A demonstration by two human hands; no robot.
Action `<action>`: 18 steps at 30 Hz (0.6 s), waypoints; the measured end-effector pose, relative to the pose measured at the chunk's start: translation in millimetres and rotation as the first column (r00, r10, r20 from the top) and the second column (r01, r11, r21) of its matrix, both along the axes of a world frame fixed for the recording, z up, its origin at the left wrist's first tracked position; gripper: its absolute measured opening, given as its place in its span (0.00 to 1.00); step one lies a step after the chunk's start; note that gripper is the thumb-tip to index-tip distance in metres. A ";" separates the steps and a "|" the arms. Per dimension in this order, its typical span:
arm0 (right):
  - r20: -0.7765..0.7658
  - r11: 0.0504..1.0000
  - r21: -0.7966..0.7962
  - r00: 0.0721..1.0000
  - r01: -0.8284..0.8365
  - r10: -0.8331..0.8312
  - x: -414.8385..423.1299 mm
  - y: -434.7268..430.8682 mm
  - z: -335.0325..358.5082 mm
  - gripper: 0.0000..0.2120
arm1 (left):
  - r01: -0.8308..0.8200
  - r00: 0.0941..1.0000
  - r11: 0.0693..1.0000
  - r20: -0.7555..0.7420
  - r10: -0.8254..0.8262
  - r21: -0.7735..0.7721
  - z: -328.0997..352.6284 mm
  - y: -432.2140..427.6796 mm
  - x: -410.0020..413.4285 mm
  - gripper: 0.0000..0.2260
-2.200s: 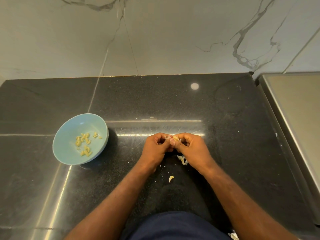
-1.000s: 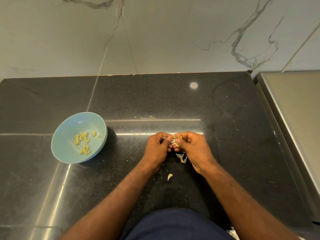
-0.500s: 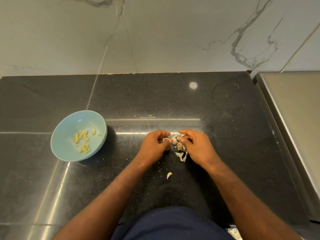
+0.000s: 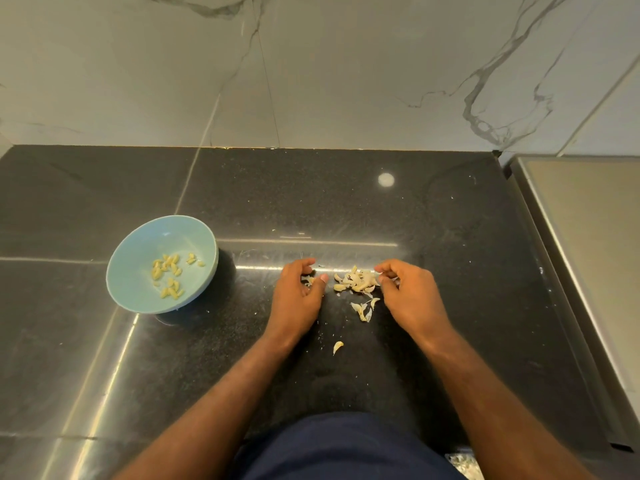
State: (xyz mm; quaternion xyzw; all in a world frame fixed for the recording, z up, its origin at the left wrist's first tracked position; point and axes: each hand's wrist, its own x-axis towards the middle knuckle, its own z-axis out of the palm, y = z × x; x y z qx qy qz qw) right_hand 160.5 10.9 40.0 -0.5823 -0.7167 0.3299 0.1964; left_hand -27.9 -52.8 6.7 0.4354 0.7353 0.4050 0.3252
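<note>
A pile of garlic cloves and skins (image 4: 355,282) lies on the black counter (image 4: 346,202) between my hands. My left hand (image 4: 298,296) sits left of the pile, its thumb and curled fingers holding a small garlic clove (image 4: 307,280). To the pile's right, my right hand (image 4: 408,296) has its fingers curled, and the fingertips pinch a pale piece at the pile's edge. A light blue bowl (image 4: 138,289) at the left holds several peeled yellow cloves (image 4: 168,275).
Loose skins (image 4: 363,310) and one stray clove (image 4: 337,347) lie nearer to me on the counter. A marble wall (image 4: 311,81) rises behind it. A steel surface (image 4: 588,254) borders the counter on the right.
My hands were joined on one clove above the counter. They have come apart and dropped lower, the left keeping a clove, and the pile between them now shows.
</note>
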 end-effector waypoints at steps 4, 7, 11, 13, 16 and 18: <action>0.301 0.977 -0.015 0.931 -0.213 0.208 -15.8 -4.9 -8.0 0.13 | 0.019 0.988 0.991 -0.157 0.002 0.134 -7.7 -11.3 9.3 0.15; 0.257 0.976 0.014 0.944 -0.217 0.207 -24.5 -1.6 -12.6 0.11 | 0.086 0.977 0.980 -0.210 -0.047 0.178 -8.4 -15.6 12.3 0.15; -0.028 0.998 -0.049 0.999 -0.034 0.032 -20.6 -0.3 -9.5 0.04 | 0.104 0.973 0.970 -0.225 -0.054 0.220 -2.7 -17.2 14.0 0.15; -0.195 0.994 -0.112 0.981 -0.018 -0.004 -18.9 -3.3 -5.2 0.06 | 0.136 0.988 0.968 -0.103 -0.117 0.209 6.9 -13.5 21.8 0.15; -0.428 0.969 -0.239 0.903 -0.059 -0.051 -21.7 -8.1 2.7 0.08 | 0.179 0.959 0.974 0.194 -0.204 0.141 17.9 -1.2 32.9 0.15; -0.544 0.939 -0.327 0.834 -0.103 -0.098 -25.0 -10.4 7.3 0.09 | 0.122 0.926 0.985 0.345 -0.157 0.121 21.6 4.3 31.4 0.11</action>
